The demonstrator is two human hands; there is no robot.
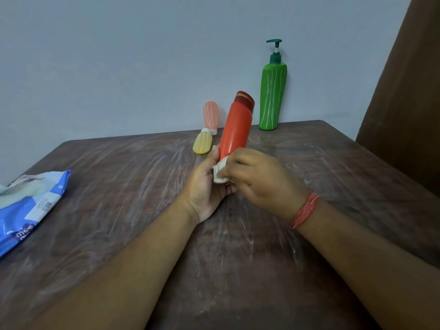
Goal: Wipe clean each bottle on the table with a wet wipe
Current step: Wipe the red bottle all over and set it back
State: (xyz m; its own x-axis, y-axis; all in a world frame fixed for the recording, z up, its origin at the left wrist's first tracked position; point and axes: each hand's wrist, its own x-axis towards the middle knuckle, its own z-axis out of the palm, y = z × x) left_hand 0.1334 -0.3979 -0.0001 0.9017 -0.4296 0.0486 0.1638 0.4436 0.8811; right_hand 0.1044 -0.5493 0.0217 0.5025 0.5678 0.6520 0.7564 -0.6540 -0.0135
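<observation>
2 hands on the orange bottle [235,129]
Left hand [204,186] grips its base; right hand [257,177] pinches the wipe [219,171] against it.

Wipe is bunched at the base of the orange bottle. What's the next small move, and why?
Probably slide the right hand with the wipe up the orange bottle toward its cap, since the wipe sits at the bottom end while the left hand grips the bottle there.

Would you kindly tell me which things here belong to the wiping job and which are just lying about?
Job: orange bottle, wet wipe, green pump bottle, pink bottle, yellow bottle, wipes pack.
Lying about: brown curtain.
</observation>
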